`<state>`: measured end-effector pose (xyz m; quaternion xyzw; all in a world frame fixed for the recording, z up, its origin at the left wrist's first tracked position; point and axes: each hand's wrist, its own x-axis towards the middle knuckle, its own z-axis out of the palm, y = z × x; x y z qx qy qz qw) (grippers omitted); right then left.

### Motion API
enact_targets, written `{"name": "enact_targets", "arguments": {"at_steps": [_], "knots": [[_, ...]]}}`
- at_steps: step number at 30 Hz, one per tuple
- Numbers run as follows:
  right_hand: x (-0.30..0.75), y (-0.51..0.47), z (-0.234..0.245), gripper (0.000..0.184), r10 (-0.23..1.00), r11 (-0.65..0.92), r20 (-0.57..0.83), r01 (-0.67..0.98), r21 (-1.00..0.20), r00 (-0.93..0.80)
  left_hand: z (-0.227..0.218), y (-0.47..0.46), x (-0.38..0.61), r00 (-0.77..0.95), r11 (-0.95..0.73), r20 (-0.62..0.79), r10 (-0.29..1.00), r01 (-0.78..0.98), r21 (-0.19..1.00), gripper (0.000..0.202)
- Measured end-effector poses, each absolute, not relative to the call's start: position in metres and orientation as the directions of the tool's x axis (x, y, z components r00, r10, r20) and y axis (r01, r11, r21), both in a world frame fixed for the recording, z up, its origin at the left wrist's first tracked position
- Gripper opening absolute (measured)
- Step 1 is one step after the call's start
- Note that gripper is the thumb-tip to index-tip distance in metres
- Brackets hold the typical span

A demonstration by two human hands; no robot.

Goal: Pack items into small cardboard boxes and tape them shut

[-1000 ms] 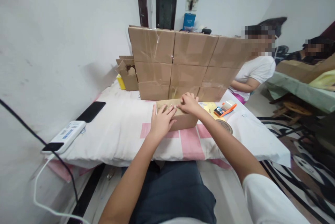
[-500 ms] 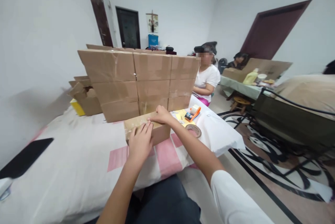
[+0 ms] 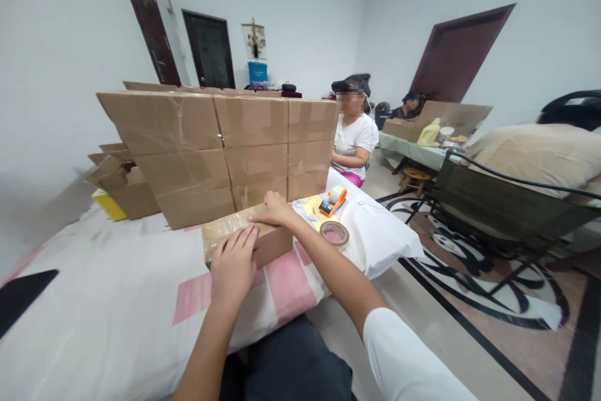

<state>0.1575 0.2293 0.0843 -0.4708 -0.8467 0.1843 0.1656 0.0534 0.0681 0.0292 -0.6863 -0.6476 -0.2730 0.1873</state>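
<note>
A small cardboard box lies on the cloth-covered table in front of me, with shiny clear tape along its top. My left hand rests on the box's near top edge, its fingers stretched flat over the top. At the far side, my right hand has its fingers curled over the edge and its thumb pressed on the top, pointing left. The right fingertips are hidden. Just right of the box lie a roll of tape and an orange tape dispenser.
Stacked cardboard boxes form a wall behind the small box. Open cartons and a yellow box stand at the left, near a black mat. A person sits beyond the stack; others sit at the right by another table.
The whole view has shifted, so the box and table appear further left and slightly lower. Both hands stay on the box in nearly the same places.
</note>
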Motion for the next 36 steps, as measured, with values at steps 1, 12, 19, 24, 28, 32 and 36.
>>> {"name": "enact_targets", "arguments": {"at_steps": [1,12,19,24,28,32,36], "knots": [[0.1573,0.2287,0.0848,0.078,0.860,0.486,0.104,0.741,-0.463,-0.499,0.0286,0.0681,0.0532,0.014,-0.088,0.622,0.783,0.992,0.089,0.046],[0.1577,0.2277,0.0847,0.074,0.862,0.485,0.115,0.737,-0.470,-0.494,0.0284,0.0679,0.0528,0.036,-0.076,0.634,0.772,0.996,0.037,0.043],[0.1578,0.2265,0.0849,0.072,0.860,0.492,0.129,0.734,-0.468,-0.494,0.0292,0.0668,0.0535,0.029,-0.071,0.635,0.772,0.997,0.041,0.043],[0.1580,0.2257,0.0853,0.072,0.861,0.489,0.127,0.736,-0.468,-0.492,0.0302,0.0667,0.0545,0.023,-0.064,0.633,0.774,0.997,0.042,0.042],[0.1586,0.2244,0.0857,0.071,0.863,0.487,0.127,0.739,-0.465,-0.489,0.0322,0.0663,0.0560,0.017,-0.059,0.625,0.780,0.997,0.046,0.042],[0.1588,0.2241,0.0857,0.070,0.862,0.491,0.131,0.740,-0.460,-0.490,0.0324,0.0650,0.0567,0.013,-0.059,0.623,0.782,0.997,0.053,0.043],[0.1591,0.2234,0.0860,0.069,0.861,0.493,0.136,0.738,-0.461,-0.490,0.0324,0.0643,0.0574,0.006,-0.057,0.625,0.781,0.996,0.061,0.043]]}}
